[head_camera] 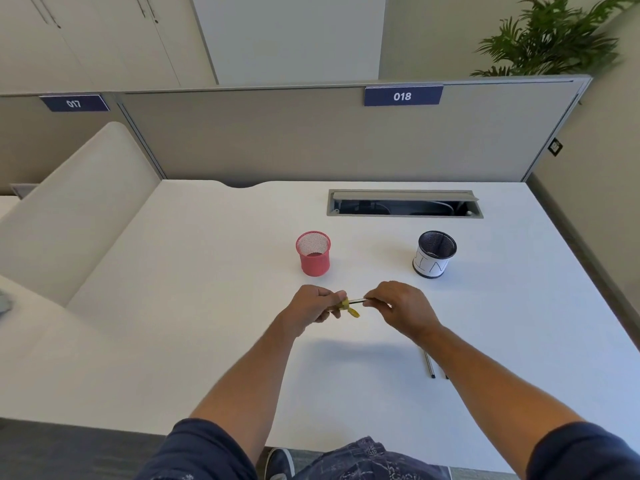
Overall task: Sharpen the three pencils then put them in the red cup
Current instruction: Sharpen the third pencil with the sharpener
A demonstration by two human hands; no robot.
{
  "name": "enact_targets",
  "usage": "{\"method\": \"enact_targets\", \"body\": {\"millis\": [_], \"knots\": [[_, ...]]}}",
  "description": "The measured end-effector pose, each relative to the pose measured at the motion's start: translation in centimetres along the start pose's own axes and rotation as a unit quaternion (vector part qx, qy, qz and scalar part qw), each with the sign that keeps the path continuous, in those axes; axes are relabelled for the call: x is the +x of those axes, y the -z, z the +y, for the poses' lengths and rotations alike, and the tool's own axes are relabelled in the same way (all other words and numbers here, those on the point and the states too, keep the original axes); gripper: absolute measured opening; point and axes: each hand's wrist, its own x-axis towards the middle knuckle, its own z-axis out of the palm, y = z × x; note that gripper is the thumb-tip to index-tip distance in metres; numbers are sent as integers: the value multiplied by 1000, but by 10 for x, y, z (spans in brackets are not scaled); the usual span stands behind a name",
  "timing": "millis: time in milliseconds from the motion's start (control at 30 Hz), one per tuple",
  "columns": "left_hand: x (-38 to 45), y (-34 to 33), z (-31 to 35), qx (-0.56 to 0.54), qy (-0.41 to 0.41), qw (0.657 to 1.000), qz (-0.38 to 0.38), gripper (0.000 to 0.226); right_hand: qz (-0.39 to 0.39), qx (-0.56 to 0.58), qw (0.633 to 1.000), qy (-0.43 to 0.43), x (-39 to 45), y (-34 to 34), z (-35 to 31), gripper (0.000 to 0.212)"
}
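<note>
Pencil (356,301) mostly hidden: right fingers (375,301) pinch it, left fingers (329,299) grip yellow sharpener (346,304).

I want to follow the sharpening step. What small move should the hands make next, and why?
Probably turn the pencil further in the yellow sharpener. The left hand grips the sharpener, the right hand pinches the pencil, a shaving curl hangs below, and the red cup looks empty.
</note>
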Motion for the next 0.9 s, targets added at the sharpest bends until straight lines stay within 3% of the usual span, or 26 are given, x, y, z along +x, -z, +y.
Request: {"method": "enact_targets", "body": {"millis": [100,200,333,467,533,733,800,900], "knots": [[0,1,-2,27,-9,1000,4,23,-14,-22,999,-26,1,0,-2,11],[0,0,-3,37,-44,998,8,18,-118,8,981,-154,8,8,-13,16],[3,2,-3,67,-59,995,34,26,-229,175,902,-320,19,12,-13,22],[3,-4,0,111,-78,990,27,30,-326,357,775,-406,19,23,-2,29],[4,-7,-1,116,-85,989,23,29,-363,369,751,-411,17,28,1,30],[5,-6,-3,90,-80,992,30,18,-276,351,829,-337,13,25,-4,18],[3,-5,-1,68,-77,994,26,11,-225,286,881,-304,12,19,-6,8],[0,-5,0,27,-40,998,33,26,-135,142,950,-245,8,11,-11,5]]}}
